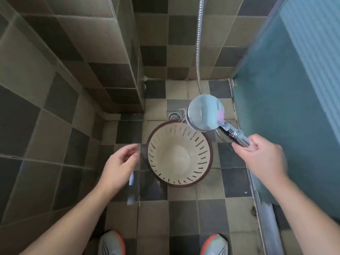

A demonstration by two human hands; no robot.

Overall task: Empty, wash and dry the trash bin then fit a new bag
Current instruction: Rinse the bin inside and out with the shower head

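The right hand (257, 153) grips the shower head (206, 113) at the bin's (180, 153) two o'clock; the left hand (119, 162) hangs relaxed, empty. Spray could escape through the bin's slots, or tip it.

Both bare forearms reach forward and down. The left hand (119, 162) hangs free with fingers loosely curled, holding nothing. The right hand (261, 155) is raised higher, its fingers wrapped round a handle (237, 135).
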